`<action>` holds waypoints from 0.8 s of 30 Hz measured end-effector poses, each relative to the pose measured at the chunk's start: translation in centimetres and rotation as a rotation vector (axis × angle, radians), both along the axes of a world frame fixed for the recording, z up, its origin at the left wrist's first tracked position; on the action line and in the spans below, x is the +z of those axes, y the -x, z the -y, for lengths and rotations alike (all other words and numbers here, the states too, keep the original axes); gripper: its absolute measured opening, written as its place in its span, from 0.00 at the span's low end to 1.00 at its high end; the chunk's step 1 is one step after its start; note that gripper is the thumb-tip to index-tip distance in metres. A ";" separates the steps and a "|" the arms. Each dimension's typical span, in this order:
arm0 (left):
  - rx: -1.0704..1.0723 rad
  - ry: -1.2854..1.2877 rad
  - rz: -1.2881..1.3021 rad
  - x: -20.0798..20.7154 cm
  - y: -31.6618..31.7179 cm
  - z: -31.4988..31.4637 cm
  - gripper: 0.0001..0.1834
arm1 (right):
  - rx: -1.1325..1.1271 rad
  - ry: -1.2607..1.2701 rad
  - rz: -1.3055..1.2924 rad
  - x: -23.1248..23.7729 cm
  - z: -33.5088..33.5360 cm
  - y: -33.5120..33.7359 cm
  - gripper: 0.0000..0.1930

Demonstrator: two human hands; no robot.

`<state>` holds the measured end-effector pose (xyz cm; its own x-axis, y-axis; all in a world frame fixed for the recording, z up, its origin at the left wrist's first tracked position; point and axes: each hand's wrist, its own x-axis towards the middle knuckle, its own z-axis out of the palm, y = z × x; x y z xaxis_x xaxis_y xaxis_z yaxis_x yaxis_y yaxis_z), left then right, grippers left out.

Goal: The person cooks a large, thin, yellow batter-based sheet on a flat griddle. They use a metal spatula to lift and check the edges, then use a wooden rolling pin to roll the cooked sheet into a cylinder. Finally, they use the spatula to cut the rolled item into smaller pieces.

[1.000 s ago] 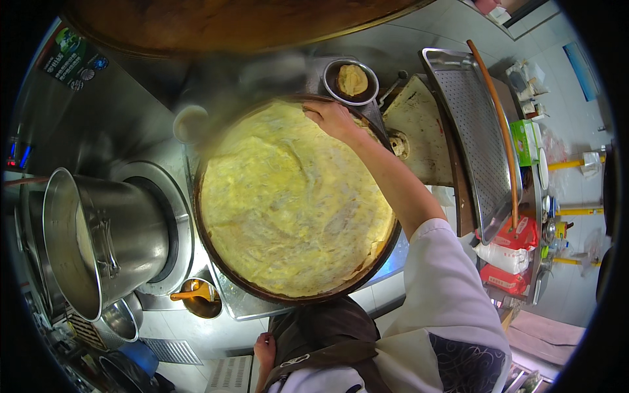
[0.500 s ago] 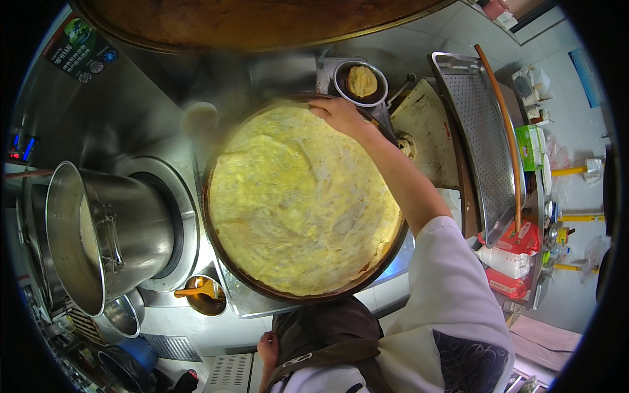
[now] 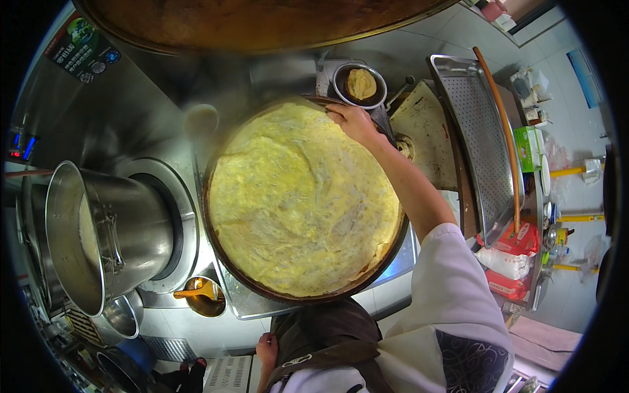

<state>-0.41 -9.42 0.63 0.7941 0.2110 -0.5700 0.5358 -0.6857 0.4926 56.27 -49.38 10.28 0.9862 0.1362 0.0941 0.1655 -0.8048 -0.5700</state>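
A large round yellow flatbread (image 3: 295, 209) fills the wide, dark-rimmed pan (image 3: 230, 267) in front of me, its top wrinkled and slightly blistered. At the pan's far right side, my right hand (image 3: 356, 123) has its fingers closed at the flatbread's edge. The fingertips are partly hidden, so whether they also touch the rim is unclear. Down by the dark apron (image 3: 318, 327), well away from the pan, my left hand (image 3: 267, 350) hangs with curled fingers. What it holds, if anything, does not show.
A tall steel pot (image 3: 124, 229) stands left on a round burner. Past my right hand sits a bowl (image 3: 360, 84) with a piece of dough. A perforated tray (image 3: 481, 137) leans at right beside a rolling stick (image 3: 501, 124). A large round lid (image 3: 262, 29) hangs overhead.
My right hand has slid a little to the right along the pan's far edge, and its fingers are drawn closer together. The left hand stays by the apron.
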 end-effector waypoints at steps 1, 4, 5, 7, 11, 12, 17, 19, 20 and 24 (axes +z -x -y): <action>0.006 0.002 -0.003 -0.1 0.0 0.0 0.07 | -0.021 -0.014 -0.010 -0.2 0.1 0.2 0.16; -0.014 0.008 -0.006 -0.1 0.0 -0.1 0.07 | -0.042 -0.048 -0.017 -1.1 -0.2 0.4 0.17; -0.008 0.003 -0.003 -0.1 -0.1 0.1 0.07 | -0.023 -0.052 -0.005 -1.6 -0.8 0.4 0.17; 0.009 -0.011 0.001 0.1 0.1 0.2 0.07 | 0.011 -0.059 0.067 -2.2 -1.8 0.1 0.17; 0.017 -0.003 0.018 0.3 0.3 0.5 0.07 | -0.031 -0.083 0.072 -2.2 -1.9 0.3 0.17; 0.013 -0.016 0.022 0.5 0.3 0.5 0.07 | -0.050 -0.100 0.024 -2.4 -2.1 0.6 0.17; 0.002 -0.004 0.019 0.5 0.0 0.6 0.07 | -0.093 -0.165 -0.072 -2.6 -3.1 0.7 0.17; 0.013 0.002 0.018 0.4 0.0 0.6 0.07 | -0.130 -0.134 -0.012 -2.6 -2.6 1.0 0.17; 0.021 0.005 0.015 0.3 0.1 0.6 0.07 | -0.148 -0.118 0.019 -2.8 -2.5 1.2 0.17; 0.008 0.001 0.027 -0.1 0.3 0.4 0.07 | -0.100 -0.276 -0.086 -3.0 -3.7 1.3 0.16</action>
<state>-0.71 -9.79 0.48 0.8076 0.2172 -0.5483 0.5278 -0.6811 0.5074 55.00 -45.70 7.29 0.9994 0.0187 0.0297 0.0349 -0.6275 -0.7778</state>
